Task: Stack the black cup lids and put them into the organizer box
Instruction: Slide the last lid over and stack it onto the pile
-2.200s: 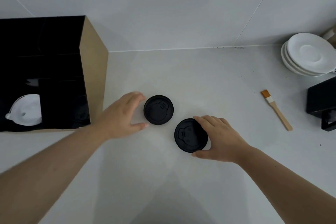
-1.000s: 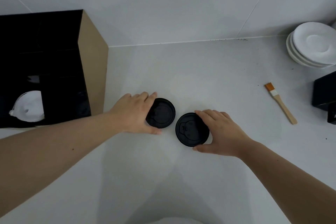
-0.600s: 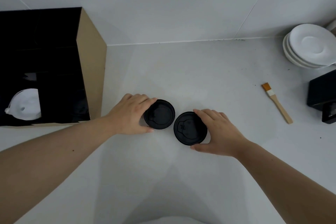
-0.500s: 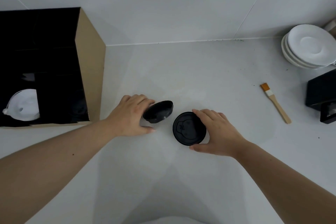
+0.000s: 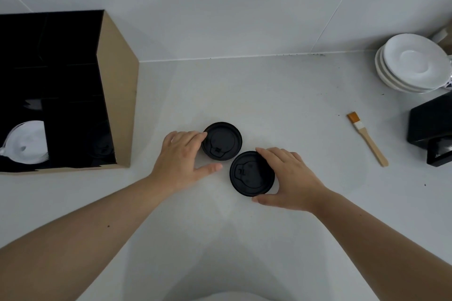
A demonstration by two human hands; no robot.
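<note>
Two black cup lids lie side by side on the white counter. The left lid (image 5: pixel 222 141) lies flat; the fingertips of my left hand (image 5: pixel 182 156) rest on its left rim, thumb spread apart on the counter. The right lid (image 5: pixel 249 173) sits lower, its edge next to the left lid. My right hand (image 5: pixel 291 178) cups it, fingers over the top right rim and thumb under the lower edge. The organizer box (image 5: pixel 117 105), black inside with a tan side wall, stands at the left.
White lids (image 5: pixel 27 144) sit in a front compartment of the box, and a dark lid shape (image 5: pixel 100 144) shows faintly in the one beside it. Stacked white saucers (image 5: pixel 413 63), a wooden brush (image 5: pixel 368 142) and a black device (image 5: pixel 433 129) occupy the right side.
My left hand tilted the left lid up on its edge, and it now lies flat again with its tab turned toward me. My right hand stayed on the right lid.
</note>
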